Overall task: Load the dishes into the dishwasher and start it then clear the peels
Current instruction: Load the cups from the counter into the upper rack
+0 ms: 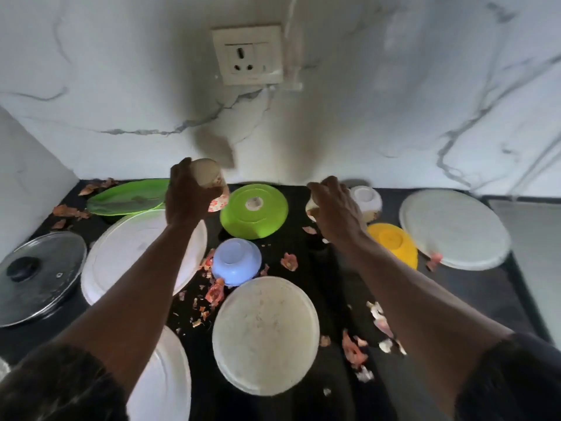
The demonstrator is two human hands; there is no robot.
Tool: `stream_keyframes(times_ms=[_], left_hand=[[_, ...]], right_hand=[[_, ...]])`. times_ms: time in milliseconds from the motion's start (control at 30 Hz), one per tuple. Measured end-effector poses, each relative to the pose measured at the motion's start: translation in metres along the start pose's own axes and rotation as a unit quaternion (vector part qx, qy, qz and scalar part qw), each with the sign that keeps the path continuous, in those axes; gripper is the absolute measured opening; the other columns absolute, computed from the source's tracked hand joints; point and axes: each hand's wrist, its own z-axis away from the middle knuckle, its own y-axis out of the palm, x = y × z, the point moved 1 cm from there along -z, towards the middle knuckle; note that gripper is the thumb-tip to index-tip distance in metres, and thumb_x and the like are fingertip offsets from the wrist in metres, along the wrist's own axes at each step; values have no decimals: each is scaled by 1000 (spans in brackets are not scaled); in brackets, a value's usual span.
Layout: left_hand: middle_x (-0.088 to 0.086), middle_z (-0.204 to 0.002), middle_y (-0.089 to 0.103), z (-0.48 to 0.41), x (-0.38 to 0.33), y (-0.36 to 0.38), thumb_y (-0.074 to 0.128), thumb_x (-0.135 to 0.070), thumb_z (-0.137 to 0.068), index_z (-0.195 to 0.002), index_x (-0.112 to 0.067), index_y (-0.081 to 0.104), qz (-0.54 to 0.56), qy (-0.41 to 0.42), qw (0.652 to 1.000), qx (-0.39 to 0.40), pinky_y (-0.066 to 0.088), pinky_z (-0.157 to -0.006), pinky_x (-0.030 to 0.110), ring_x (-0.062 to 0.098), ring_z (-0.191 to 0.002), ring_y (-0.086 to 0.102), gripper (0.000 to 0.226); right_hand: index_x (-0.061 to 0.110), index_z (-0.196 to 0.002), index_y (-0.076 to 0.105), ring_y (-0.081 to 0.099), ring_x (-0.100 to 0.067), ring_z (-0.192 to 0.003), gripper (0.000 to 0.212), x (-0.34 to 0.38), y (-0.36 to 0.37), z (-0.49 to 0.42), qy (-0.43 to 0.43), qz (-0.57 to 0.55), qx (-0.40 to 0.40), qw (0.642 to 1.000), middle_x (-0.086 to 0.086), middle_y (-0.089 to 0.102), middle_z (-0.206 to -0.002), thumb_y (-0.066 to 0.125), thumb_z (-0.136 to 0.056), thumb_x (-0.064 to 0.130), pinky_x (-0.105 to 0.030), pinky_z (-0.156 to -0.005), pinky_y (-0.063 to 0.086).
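Dark counter (485,287), with the inverted green bowl (253,209) as landmark. Left of it, the left hand (185,199) gripped a floral cup (208,177), raised and tilted off vertical; its mouth end could not be told. Right of the bowl, the right hand (337,211) curled its fingers around a small pale vessel (312,205), which was largely hidden. Inverted blue bowl (236,261) and scattered peels (215,291) lay in front of the green bowl.
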Motion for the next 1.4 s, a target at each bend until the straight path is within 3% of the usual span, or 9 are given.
stream_keyframes(times_ms=[167, 367, 633, 800, 900, 1000, 1133, 1267, 1400], left_hand=[[12, -143, 47, 63, -39, -26, 90, -30, -67, -146, -14, 42, 30, 72, 996, 48, 42, -101, 42, 33, -128, 49, 94], [16, -140, 51, 173, -108, -14, 93, -20, -63, -143, -6, 47, 91, 197, 964, 151, 37, -106, 36, 31, -130, 48, 93], [7, -140, 51, 341, -207, 15, 89, -35, -66, -142, -15, 46, 131, 374, 879, 266, 39, -105, 36, 23, -129, 45, 89], [3, -139, 51, 448, -265, 24, 90, -30, -64, -143, -19, 45, 175, 429, 819, 338, 35, -102, 28, 20, -127, 46, 92], [3, -135, 52, 512, -289, 30, 91, -31, -62, -141, -17, 46, 197, 469, 777, 370, 40, -101, 33, 21, -124, 50, 92], [2, -133, 51, 576, -311, 41, 90, -36, -60, -140, -16, 45, 194, 500, 743, 400, 47, -97, 37, 22, -121, 53, 94], [1, -128, 51, 654, -328, 62, 91, -33, -60, -138, -17, 44, 183, 521, 715, 429, 52, -93, 40, 23, -116, 55, 92], [3, -132, 51, 717, -342, 98, 90, -36, -63, -140, -18, 41, 140, 526, 699, 464, 53, -92, 41, 25, -118, 56, 93], [8, -137, 47, 767, -359, 150, 90, -35, -66, -142, -14, 37, 104, 540, 680, 485, 57, -91, 43, 26, -122, 53, 96]], right_hand=[[25, -135, 52, 49, -34, -116, 51, 0, -47, 86, 38, 24, -42, 998, -8, 46, -133, 70, -88, 15, -45, -82, 51], [26, -136, 52, 49, -33, -116, 51, -20, -91, 212, 156, 32, -73, 985, -8, 46, -130, 68, -88, 17, -43, -82, 50], [23, -139, 53, 51, -37, -115, 55, -66, -145, 402, 320, 58, -128, 937, -10, 47, -132, 68, -88, 14, -48, -86, 55], [25, -141, 50, 54, -33, -113, 57, -95, -172, 525, 408, 76, -158, 896, -9, 48, -132, 72, -89, 17, -46, -84, 56], [25, -140, 51, 59, -30, -107, 55, -113, -184, 598, 457, 86, -165, 870, -10, 49, -134, 73, -89, 18, -35, -71, 53], [22, -141, 52, 53, -29, -116, 54, -132, -191, 670, 510, 73, -166, 841, -10, 48, -139, 72, -90, 20, -35, -76, 53], [24, -140, 52, 57, -30, -110, 58, -162, -188, 755, 565, 66, -160, 807, -9, 50, -134, 76, -86, 22, -40, -79, 56], [20, -137, 56, 55, -28, -111, 56, -195, -180, 814, 594, 43, -151, 789, -11, 52, -132, 77, -86, 21, -29, -79, 46], [17, -138, 55, 54, -29, -118, 56, -227, -150, 840, 599, 13, -161, 784, -13, 51, -137, 76, -86, 21, -33, -78, 56]])
